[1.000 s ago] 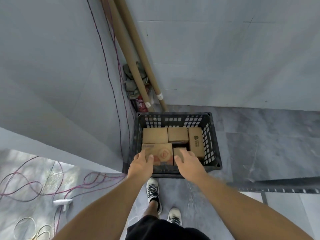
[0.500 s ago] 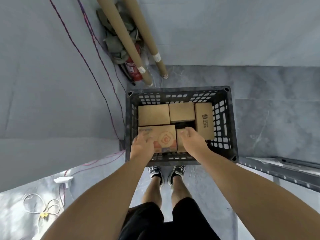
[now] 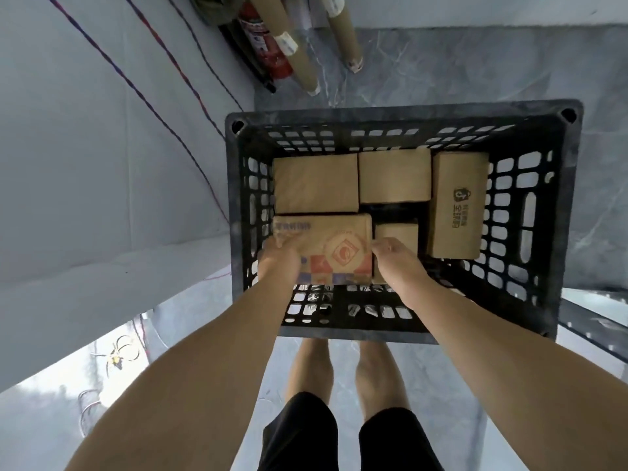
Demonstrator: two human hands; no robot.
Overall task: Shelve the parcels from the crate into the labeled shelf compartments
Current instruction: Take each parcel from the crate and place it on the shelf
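A black slotted plastic crate (image 3: 530, 212) stands on the floor and holds several brown cardboard parcels. The front-left one is a printed parcel (image 3: 334, 248) with a red round logo and coloured squares. My left hand (image 3: 280, 263) grips its left end and my right hand (image 3: 396, 258) presses against its right side, both inside the crate. Behind it lie a plain parcel (image 3: 316, 183) and a second plain parcel (image 3: 394, 175). A long parcel with a dark logo (image 3: 457, 205) lies along the right wall. A small parcel (image 3: 397, 232) shows just beyond my right hand.
Two cardboard tubes (image 3: 295, 49) and a red fire extinguisher (image 3: 268, 45) lean in the corner behind the crate. Wires (image 3: 149, 96) run down the grey wall at left. A metal shelf rail (image 3: 598, 322) juts in at the right. My legs stand just in front of the crate.
The view has closed in over the crate. Both hands have gone from the crate's front edge down onto the two sides of the printed parcel.
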